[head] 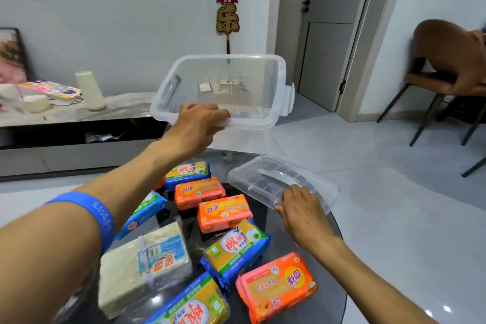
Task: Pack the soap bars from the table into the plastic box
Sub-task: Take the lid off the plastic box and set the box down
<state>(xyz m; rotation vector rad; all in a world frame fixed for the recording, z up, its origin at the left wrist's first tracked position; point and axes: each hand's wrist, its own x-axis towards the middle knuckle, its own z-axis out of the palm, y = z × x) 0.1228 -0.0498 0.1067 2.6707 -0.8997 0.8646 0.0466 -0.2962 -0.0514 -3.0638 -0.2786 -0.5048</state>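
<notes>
Left hand (196,127) grips clear rectangular plastic box (226,87) rim, airborne; right hand (302,209) holds ribbed transparent lid (282,183), glossy wrapped soap bars (223,212) near.

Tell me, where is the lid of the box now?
In the head view, the lid lies on the right of the table, just right of the soap bars, under the right hand.
</notes>
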